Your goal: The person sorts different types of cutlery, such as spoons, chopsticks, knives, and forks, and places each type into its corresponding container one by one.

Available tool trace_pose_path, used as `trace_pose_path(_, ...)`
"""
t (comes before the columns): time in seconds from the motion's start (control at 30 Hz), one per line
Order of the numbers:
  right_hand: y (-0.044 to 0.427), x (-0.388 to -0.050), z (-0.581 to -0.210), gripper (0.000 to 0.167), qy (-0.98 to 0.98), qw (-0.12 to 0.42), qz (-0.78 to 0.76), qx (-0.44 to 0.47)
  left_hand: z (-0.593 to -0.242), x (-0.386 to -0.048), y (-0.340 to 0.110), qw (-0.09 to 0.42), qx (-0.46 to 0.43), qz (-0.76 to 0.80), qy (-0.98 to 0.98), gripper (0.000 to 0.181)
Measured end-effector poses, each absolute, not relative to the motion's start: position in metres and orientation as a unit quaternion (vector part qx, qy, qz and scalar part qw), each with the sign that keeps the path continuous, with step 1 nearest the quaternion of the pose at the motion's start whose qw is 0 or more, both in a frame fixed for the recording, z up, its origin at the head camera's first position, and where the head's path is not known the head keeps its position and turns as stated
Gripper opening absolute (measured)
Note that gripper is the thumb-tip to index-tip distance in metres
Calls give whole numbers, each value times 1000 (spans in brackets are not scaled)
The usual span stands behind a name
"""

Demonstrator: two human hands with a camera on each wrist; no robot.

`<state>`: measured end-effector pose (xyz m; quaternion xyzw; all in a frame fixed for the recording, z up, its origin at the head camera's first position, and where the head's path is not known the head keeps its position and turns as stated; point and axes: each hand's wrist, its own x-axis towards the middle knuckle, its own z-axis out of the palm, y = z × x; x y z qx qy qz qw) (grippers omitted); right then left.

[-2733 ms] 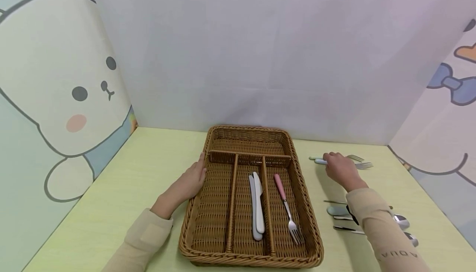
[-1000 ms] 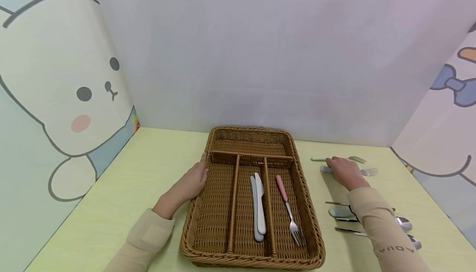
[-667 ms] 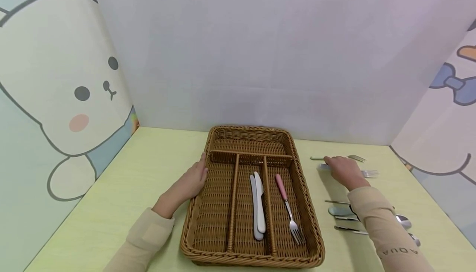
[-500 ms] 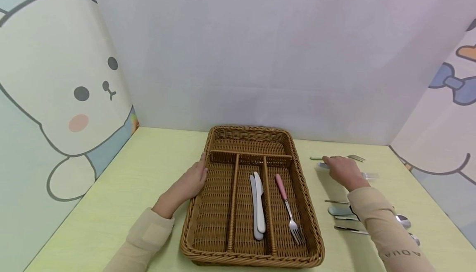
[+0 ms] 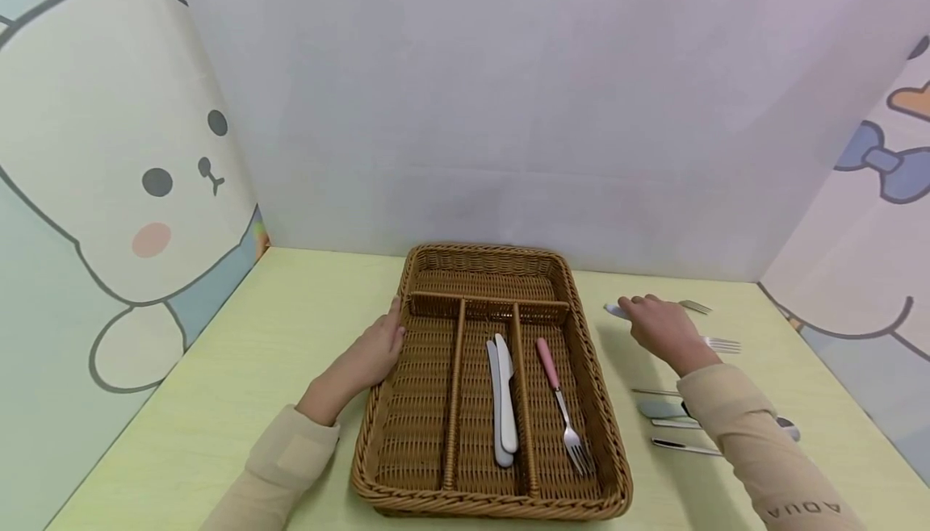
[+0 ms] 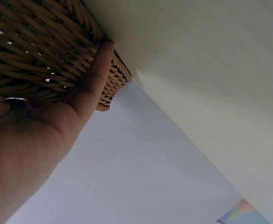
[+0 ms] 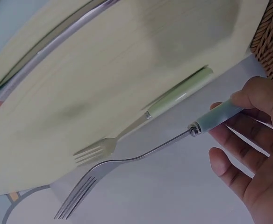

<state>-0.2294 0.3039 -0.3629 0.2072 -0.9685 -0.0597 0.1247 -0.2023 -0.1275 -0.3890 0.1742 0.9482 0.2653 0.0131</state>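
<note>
My right hand [image 5: 659,328] pinches a light-blue-handled fork [image 7: 218,115] by its handle, with thumb and fingers. In the right wrist view its tines hang to the lower left, above a green-handled fork [image 7: 178,97] lying on the table. The head view shows just the handle end and tines of the held fork, the rest hidden by the hand. My left hand [image 5: 372,353] rests against the left side of a brown wicker cutlery basket [image 5: 621,474], one finger straight along its wall [image 6: 80,51]. A pink-handled fork [image 5: 548,363] lies in the basket's right compartment.
Two light-handled knives [image 5: 505,402] lie in the middle compartment. Several pieces of cutlery, among them a knife handle [image 5: 676,443] and a spoon bowl [image 5: 788,428], lie partly under the right forearm. A pale wall [image 5: 508,111] stands behind the table.
My right hand has taken hold of the light-blue-handled fork and raised its handle end, shifting it slightly left toward the basket. The left hand stays at the basket's side.
</note>
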Motion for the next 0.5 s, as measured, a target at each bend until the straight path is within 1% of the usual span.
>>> trace_pose_path(0.23,289,-222,-355,12,-964,139,-69,216,-389,-202,-127,15,173,265,949,57)
trace_pose_path(0.5,270,-217,-346,11,-958,150,-66,236,-391,-203,-128,15,172,262,950,57)
